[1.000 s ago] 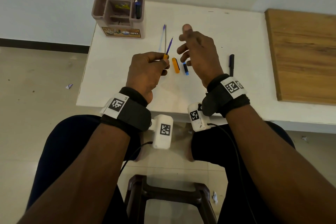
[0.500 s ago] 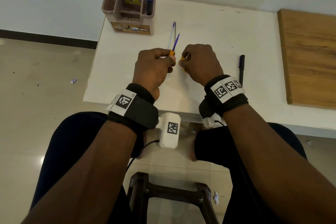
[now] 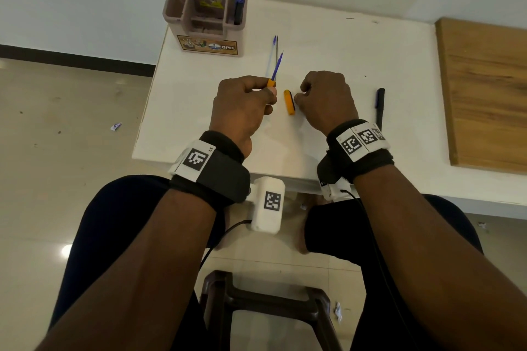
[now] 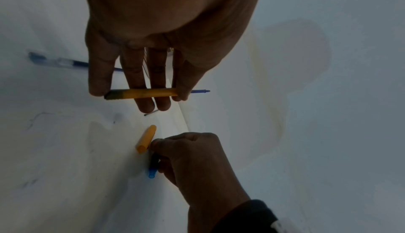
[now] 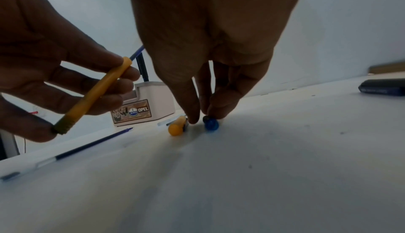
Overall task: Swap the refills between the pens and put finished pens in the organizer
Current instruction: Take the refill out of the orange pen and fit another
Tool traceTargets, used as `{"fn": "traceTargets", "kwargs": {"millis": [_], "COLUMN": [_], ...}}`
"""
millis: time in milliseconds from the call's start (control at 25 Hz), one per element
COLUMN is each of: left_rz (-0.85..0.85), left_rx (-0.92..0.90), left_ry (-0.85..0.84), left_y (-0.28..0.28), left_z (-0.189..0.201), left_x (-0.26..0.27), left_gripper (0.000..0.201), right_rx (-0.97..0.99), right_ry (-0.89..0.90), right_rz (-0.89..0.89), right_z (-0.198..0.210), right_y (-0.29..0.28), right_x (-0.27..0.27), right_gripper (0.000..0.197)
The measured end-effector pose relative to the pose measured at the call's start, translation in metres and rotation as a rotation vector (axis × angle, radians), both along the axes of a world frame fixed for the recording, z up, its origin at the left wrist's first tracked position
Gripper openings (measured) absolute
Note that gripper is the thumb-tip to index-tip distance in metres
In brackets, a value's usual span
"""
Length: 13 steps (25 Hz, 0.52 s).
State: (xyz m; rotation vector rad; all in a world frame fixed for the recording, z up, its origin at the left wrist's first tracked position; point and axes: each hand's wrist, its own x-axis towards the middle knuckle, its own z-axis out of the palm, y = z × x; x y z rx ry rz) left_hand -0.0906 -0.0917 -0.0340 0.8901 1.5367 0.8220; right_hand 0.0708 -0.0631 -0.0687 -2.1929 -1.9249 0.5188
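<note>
My left hand (image 3: 266, 91) grips an orange pen barrel (image 4: 142, 93) across its fingers, just above the table. A blue refill (image 3: 277, 65) sticks out of the barrel's far end. An orange cap (image 3: 289, 102) lies on the white table (image 3: 328, 45) between my hands. My right hand (image 5: 205, 118) rests fingertips-down beside it and pinches a small blue cap (image 5: 211, 124) that stands on the table. The head view hides the blue cap under that hand. The brown organizer (image 3: 205, 14) stands at the table's far left corner with a dark pen in one slot.
A clear pen barrel and a thin loose refill (image 3: 272, 51) lie side by side ahead of my left hand. To the right of my right hand lies a black pen (image 3: 380, 108). A wooden board (image 3: 484, 88) covers the table's right side. A stool (image 3: 265, 302) stands between my knees.
My right hand came down from a raised, spread pose onto the table and curled over the caps. It then shifted slightly right, uncovering the orange cap. The left hand kept its hold.
</note>
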Motion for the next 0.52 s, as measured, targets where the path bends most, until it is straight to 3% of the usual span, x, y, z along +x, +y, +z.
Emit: {"fn": "traceTargets", "kwargs": {"millis": [200, 320, 520], "left_rz": [-0.009, -0.016, -0.049], "left_rx": [-0.005, -0.003, -0.017], "left_ry": [0.009, 0.011, 0.020], "left_y": [-0.001, -0.002, -0.004], "left_z": [-0.001, -0.002, -0.004], "left_x": [0.003, 0.005, 0.010], "left_gripper": [0.028, 0.027, 0.028], "right_rx": [-0.006, 0.088, 0.369], "right_ry": [0.006, 0.048, 0.396], "right_rz": [0.011, -0.021, -0.198], "right_z": [-0.001, 0.007, 0.053], "right_y": [-0.001, 0.000, 0.015], "right_x": [0.000, 0.001, 0.006], "right_gripper": [0.022, 0.023, 0.021]}}
